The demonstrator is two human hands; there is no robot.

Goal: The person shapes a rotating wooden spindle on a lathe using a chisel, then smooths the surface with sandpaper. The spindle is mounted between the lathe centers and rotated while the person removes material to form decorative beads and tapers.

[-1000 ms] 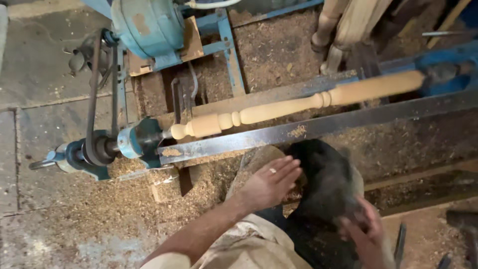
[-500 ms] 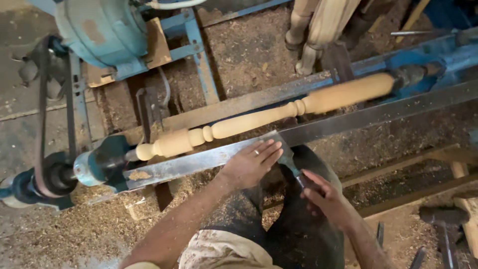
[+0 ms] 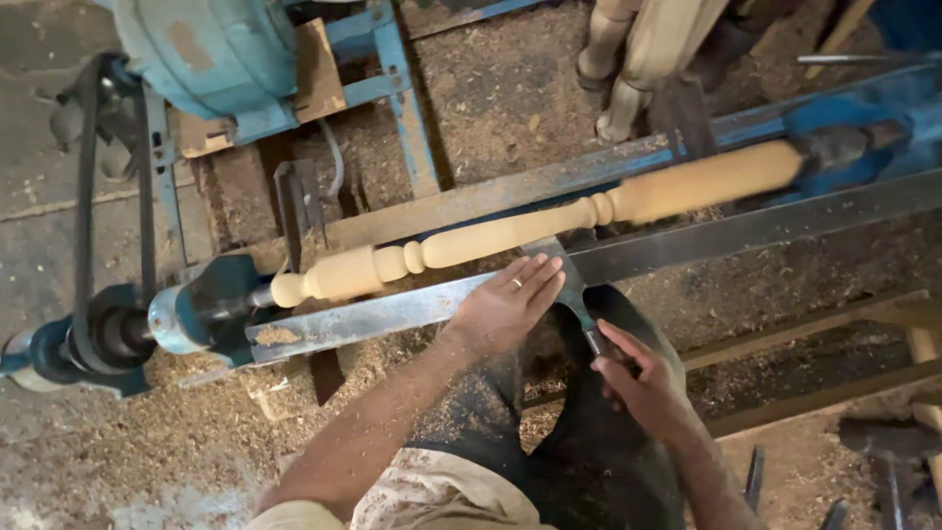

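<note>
Left hand [image 3: 505, 306] now lies flat, fingers spread, pressing the chisel [image 3: 569, 285] onto the steel rest [image 3: 392, 314], up from the lap a second ago. Right hand [image 3: 638, 378] has closed round the handle. Blade tip meets the pale spindle [image 3: 530, 226] mid-lathe; cutting looks underway.

left hand [image 3: 505, 309] on chisel [image 3: 569, 285] — spindle [image 3: 530, 226], lathe
</note>
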